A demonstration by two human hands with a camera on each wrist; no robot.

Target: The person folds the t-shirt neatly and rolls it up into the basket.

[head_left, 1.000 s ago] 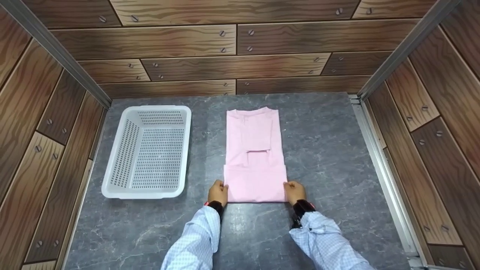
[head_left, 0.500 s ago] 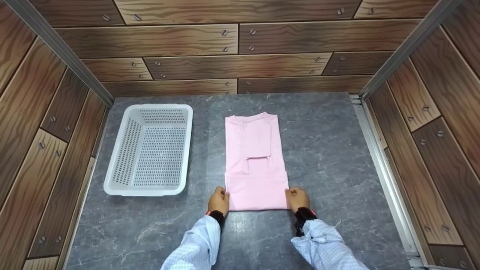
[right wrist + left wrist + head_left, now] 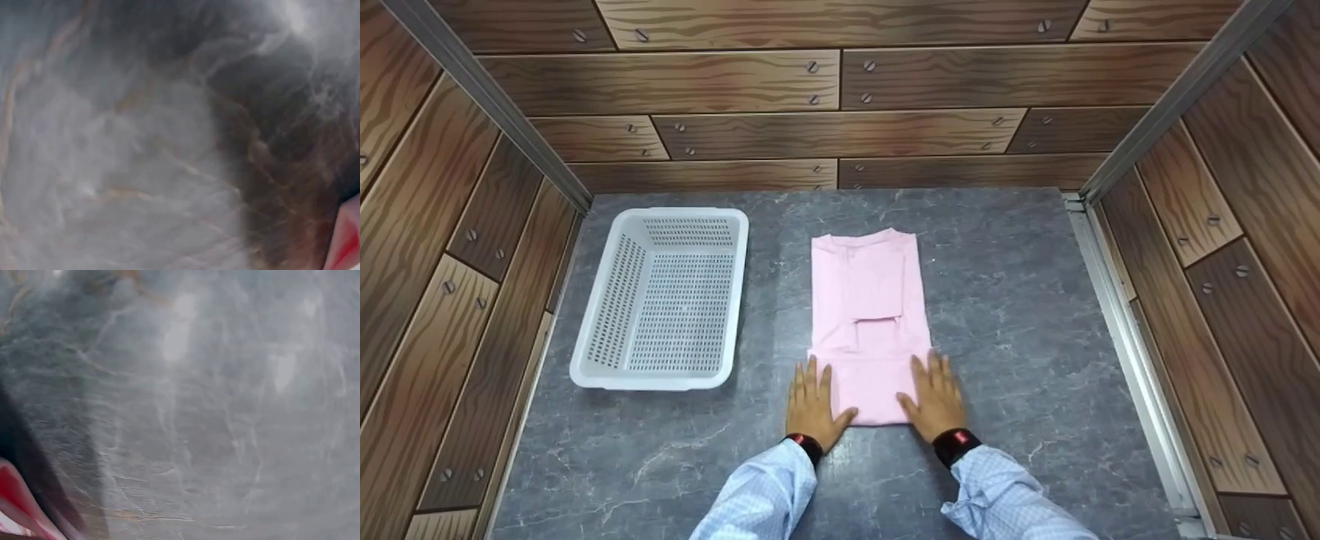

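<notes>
A pink shirt (image 3: 873, 382) lies folded into a narrow rectangle on the grey marbled table, collar toward the back wall and its lower part folded up. The left hand (image 3: 814, 405) rests flat over the left side of that lower fold, fingers straight and thumb on the near edge. Mirroring it, the right hand (image 3: 936, 399) lies with spread fingers on the right side of the fold. Both wrists wear dark bands over light blue checked sleeves. The two wrist views show mainly the blurred table surface, with neither the shirt nor the fingers in them.
To the left of the shirt stands a white perforated plastic basket (image 3: 741, 300) with nothing in it. Wood-patterned panels (image 3: 840, 135) wall the table (image 3: 1012, 315) at the back and both sides. A metal rail (image 3: 1132, 345) runs along the right edge.
The shirt has slid a little toward the person, drawn by its pinched lower corners. Both hands have since let go of the corners and now lie flat on the fold.
</notes>
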